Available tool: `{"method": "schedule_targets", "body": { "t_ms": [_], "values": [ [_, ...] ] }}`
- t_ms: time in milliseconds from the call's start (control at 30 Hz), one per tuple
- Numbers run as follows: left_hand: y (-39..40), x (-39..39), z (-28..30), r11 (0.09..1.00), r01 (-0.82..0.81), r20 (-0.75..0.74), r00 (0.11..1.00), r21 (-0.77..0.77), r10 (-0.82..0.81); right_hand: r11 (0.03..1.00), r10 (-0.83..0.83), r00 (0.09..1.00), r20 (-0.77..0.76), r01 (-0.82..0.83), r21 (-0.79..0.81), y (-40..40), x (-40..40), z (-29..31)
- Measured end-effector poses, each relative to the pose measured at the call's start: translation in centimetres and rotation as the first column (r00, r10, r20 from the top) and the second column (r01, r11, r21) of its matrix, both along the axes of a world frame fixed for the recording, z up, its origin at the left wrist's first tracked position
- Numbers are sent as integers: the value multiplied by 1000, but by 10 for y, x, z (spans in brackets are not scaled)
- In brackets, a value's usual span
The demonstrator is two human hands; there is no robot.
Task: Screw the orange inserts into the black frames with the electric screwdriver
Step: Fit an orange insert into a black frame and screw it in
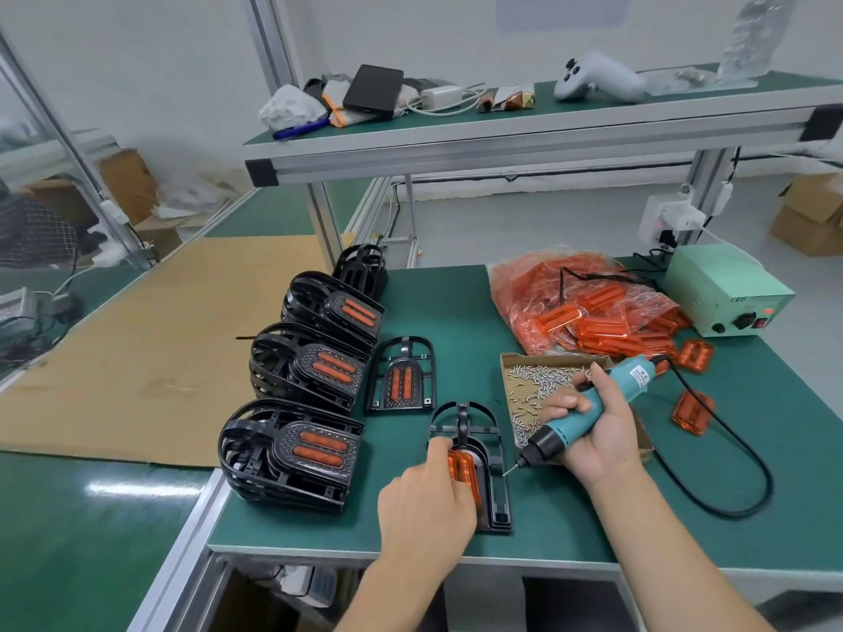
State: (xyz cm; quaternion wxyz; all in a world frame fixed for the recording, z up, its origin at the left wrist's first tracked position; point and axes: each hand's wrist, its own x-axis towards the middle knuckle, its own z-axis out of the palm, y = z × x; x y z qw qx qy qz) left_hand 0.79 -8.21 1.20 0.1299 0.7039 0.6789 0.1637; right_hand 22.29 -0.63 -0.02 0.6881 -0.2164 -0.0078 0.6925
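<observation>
Two hands (426, 499), three frame stacks (292, 453)

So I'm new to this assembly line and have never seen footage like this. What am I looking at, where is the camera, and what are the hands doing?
There is no machine here: a person works with bare hands, and the single camera sits on their head, looking down at a green workbench. The right hand grips a teal electric screwdriver, its tip carrying a screw just beside a black frame. The left hand holds an orange insert in that frame. To the left stand stacks of finished frames. Behind lie a cardboard tray of screws, a bag of orange inserts and the screwdriver's pale green power box.
</observation>
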Motion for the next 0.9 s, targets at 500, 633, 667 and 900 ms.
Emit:
{"method": "schedule_targets", "body": {
  "t_ms": [500, 633, 667, 900],
  "values": [
    [-4, -35, -17, 909, 404, 19, 913, 101, -408, 1000, -1, 1000, 10, 1, 0, 0, -1, -1],
    [-1, -42, -19, 883, 467, 56, 881, 42, -469, 1000, 4, 1000, 16, -4, -1, 0, -1, 0],
    [0, -42, -18, 880, 471, 67, 878, 53, -474, 1000, 3, 1000, 14, -3, 2, 0, -1, -1],
    [12, -43, -21, 876, 480, 114, 869, 35, -481, 1000, 10, 1000, 5, -10, 23, 1, -1, -2]
  ]
}}
